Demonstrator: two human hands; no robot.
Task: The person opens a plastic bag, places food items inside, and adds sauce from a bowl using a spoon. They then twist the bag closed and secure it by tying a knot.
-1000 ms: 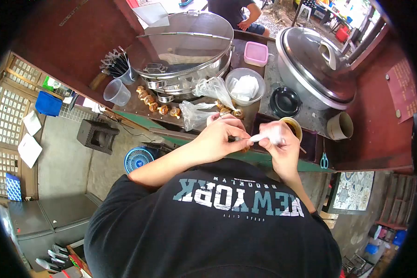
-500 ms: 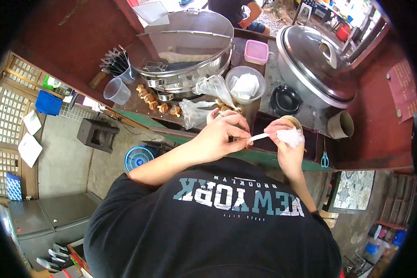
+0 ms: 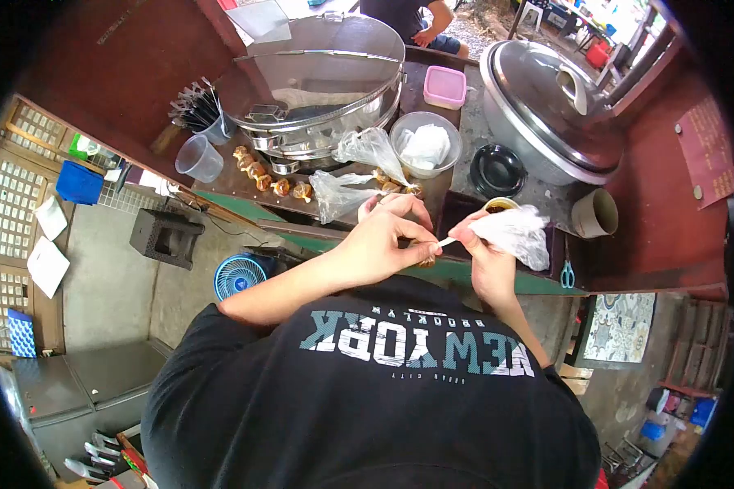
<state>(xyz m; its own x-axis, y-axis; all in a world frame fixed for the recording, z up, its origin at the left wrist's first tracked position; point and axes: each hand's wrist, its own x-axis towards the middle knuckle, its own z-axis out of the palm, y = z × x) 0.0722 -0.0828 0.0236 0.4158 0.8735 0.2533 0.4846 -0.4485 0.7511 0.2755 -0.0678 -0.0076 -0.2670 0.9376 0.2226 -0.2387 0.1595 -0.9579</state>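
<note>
A clear plastic bag [image 3: 518, 236] spreads out over my right hand [image 3: 491, 262]. Its twisted white neck stretches between both hands. My right hand pinches the neck near the loose part. The fingertips of my left hand [image 3: 395, 236] are closed on its other end, where a bit of brown shows just below them; most of that end is hidden. Beside my left hand lie another crumpled plastic bag [image 3: 338, 196] and a bag with a brown filling [image 3: 390, 181]. A cup of dark liquid [image 3: 500, 204] stands just behind my right hand.
Small knotted bags of brown sauce [image 3: 281, 187] line the counter's left. Behind are a large lidded steel pan [image 3: 322, 122], a bowl of white plastic [image 3: 426, 145], a black bowl [image 3: 497, 169] and a lidded pot [image 3: 538, 122]. Scissors [image 3: 567, 275] hang right. A person [image 3: 408, 24] sits beyond.
The bag over my right hand has spread out and drops further to the right. My right hand has shifted slightly left, closer to my left hand, along the twisted neck.
</note>
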